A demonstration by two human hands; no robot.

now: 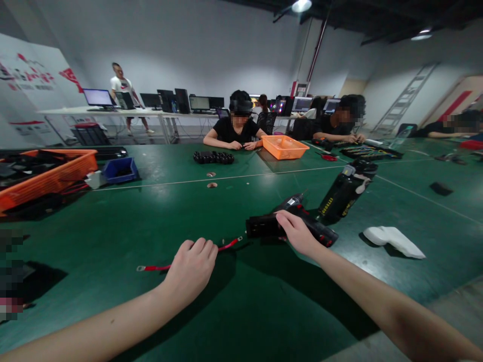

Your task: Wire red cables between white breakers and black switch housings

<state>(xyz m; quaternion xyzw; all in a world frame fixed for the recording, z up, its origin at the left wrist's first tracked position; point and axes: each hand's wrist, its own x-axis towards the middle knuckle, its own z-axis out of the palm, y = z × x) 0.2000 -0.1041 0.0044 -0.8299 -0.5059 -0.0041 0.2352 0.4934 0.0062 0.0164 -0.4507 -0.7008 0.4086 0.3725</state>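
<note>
My left hand (194, 266) is closed round the middle of a short red cable (156, 268), just above the green tabletop. Both ends of the cable stick out past the fingers, each with a metal ring terminal. In my right hand (296, 231) is a black box-shaped part (262, 227), gripped at its right end with the thumb on top; its underside is hidden. Right behind that hand lies a black cordless drill (317, 223) with red marks. The cable's right terminal points towards the black part, with a small gap between them.
Past the drill stands a tilted-looking black bottle (335, 196) with yellow letters. White crumpled paper (394, 240) lies to the right. An orange basket (71, 168) and a blue bin (121, 171) stand at the left. Co-workers sit across the table (169, 201), near another orange basket (285, 148).
</note>
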